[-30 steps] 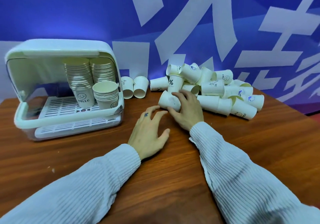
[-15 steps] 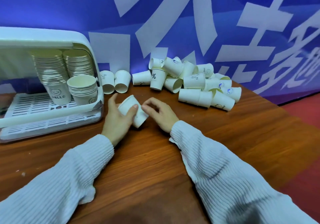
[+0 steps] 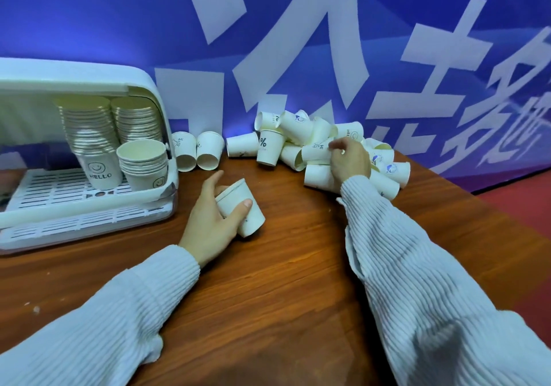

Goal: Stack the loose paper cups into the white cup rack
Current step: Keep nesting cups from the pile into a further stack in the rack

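While my left hand (image 3: 213,221) grips one paper cup (image 3: 241,208) above the wooden table (image 3: 283,281), thumb across its side and fingers curled behind, I am sending my right hand (image 3: 348,160) to the pile of loose cups (image 3: 313,150) at the far right. The held cup is tilted, rim toward the far left, which I judge leaves it ready to carry to the white cup rack (image 3: 143,87) on the left. The right hand's fingers are bent at a cup in the heap; I cannot tell whether they have pinched it or merely touch it. Inside the rack, two tall stacks stand behind a shorter stack (image 3: 143,161) near the open front, which looks the easiest to add to. Two cups (image 3: 196,153) lie on their sides just right of the rack. Many cups remain, so the task is partway through.
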Demonstrator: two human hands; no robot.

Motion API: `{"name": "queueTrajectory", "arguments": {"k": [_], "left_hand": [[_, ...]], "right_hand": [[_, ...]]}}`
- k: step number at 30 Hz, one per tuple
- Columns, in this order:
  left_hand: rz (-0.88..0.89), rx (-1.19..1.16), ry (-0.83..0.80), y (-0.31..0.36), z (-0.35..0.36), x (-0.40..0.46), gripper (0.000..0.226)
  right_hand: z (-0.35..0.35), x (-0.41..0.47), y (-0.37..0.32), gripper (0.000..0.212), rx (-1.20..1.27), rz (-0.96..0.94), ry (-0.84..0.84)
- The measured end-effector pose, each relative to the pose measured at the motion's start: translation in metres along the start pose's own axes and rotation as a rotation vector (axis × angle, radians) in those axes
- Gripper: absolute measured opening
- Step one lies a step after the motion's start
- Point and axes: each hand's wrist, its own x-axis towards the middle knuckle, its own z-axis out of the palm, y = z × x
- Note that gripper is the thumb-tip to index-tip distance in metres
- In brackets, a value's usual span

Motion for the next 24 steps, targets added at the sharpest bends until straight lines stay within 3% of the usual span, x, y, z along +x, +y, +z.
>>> {"name": "queueTrajectory", "arguments": {"k": [5, 10, 16, 21, 24], "left_hand": [[0.026, 0.013, 0.003, 0.001, -0.001, -0.001, 0.079], [0.136, -0.032, 0.095, 0.026, -0.019, 0.003, 0.073], [0.298, -0.066, 0.396, 0.064, -0.096, 0.024, 0.053], [0.261, -0.112, 0.701, 0.064, -0.162, 0.038, 0.059], [0.272, -0.132, 0.768, 0.065, -0.179, 0.04, 0.057]], "right_hand": [[0.003, -0.011, -0.008, 0.017, -0.025, -0.049, 0.016], [0.003, -0.036, -0.044, 0.014, 0.378, -0.196, 0.109], [0.017, -0.083, -0.13, 0.017, 0.741, -0.418, -0.147], [0.039, -0.113, -0.191, 0.017, 0.741, -0.688, -0.222], [0.055, -0.12, -0.215, 0.018, 0.619, -0.786, -0.282]]}}
